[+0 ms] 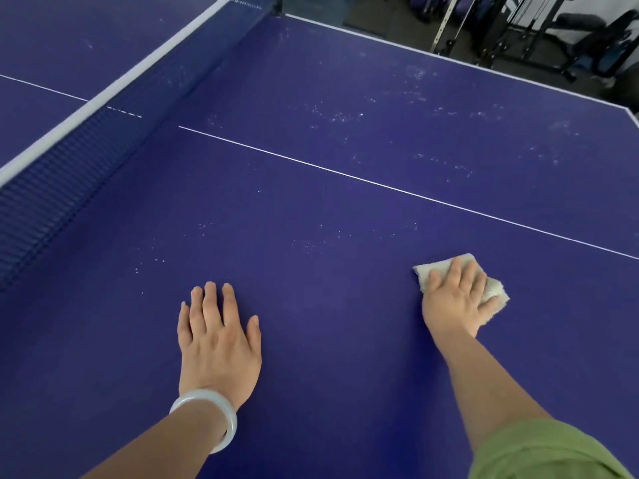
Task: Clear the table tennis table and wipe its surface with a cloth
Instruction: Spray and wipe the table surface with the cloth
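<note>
Black gym frame [484,29], padded bench [601,32], dark floor [373,15], white wall [619,3] behind.

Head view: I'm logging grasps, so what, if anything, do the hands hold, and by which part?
Nothing is gripped. The right hand presses flat on the middle of the cloth; the left hand rests flat on the table.

The table [311,209] is deep violet-blue, crossed by thin white lines [380,184] and dusted with pale specks [340,116] — its net [69,174] dark blue mesh under a white band. The cloth [495,292] is off-white, the bracelet [230,430] milky white, the sleeve [539,451] olive green.
</note>
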`<state>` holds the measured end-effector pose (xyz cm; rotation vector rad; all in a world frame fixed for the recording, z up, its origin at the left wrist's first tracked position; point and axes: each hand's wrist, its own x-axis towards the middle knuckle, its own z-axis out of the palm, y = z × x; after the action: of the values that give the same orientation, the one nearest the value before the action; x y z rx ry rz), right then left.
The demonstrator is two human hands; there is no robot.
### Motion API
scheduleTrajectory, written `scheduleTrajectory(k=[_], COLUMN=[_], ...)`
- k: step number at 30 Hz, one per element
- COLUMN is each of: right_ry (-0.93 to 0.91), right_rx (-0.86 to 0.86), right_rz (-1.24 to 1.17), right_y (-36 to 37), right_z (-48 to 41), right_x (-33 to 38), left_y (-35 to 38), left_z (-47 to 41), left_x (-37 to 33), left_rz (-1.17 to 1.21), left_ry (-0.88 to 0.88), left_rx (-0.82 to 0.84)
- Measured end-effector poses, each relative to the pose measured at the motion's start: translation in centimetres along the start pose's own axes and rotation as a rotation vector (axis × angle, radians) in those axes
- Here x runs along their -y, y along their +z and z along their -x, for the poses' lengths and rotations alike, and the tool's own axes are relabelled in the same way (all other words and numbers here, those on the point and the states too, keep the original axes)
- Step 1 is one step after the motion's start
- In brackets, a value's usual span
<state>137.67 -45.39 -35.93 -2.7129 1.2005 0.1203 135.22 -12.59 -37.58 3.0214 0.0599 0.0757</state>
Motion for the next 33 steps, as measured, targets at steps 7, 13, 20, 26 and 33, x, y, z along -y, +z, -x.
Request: scheduleTrajectory(k=[7, 13, 20, 26, 33], right_ry=[-0.918, -0.430, -0.225, -1.104, -0.129], right_rx=[-0.072, -0.091, 0.048, 0.146, 0.053], right_rz=[0.180, 0.109, -0.033, 0.166, -0.036], right_y=[3.4, 0.4, -0.3, 1.4, -0.8], right_z=[9.7, -2.5, -6.8, 1.1, -13.6], right_x=[5.2, -2.2, 7.7, 7.2, 4.3], left_y=[0.0, 0.2, 0.0, -0.1, -0.1], left_z=[0.1, 0.0, 0.0, 0.0, -0.1], left_x=[0.0, 0.0, 0.0, 0.0, -0.1], left_rz=[0.008, 0.010, -0.037, -0.040, -0.029], left_ry=[0.005, 0.012, 0.004, 0.001, 0.009], left_rx=[-0.024, -0.033, -0.007, -0.003, -0.018])
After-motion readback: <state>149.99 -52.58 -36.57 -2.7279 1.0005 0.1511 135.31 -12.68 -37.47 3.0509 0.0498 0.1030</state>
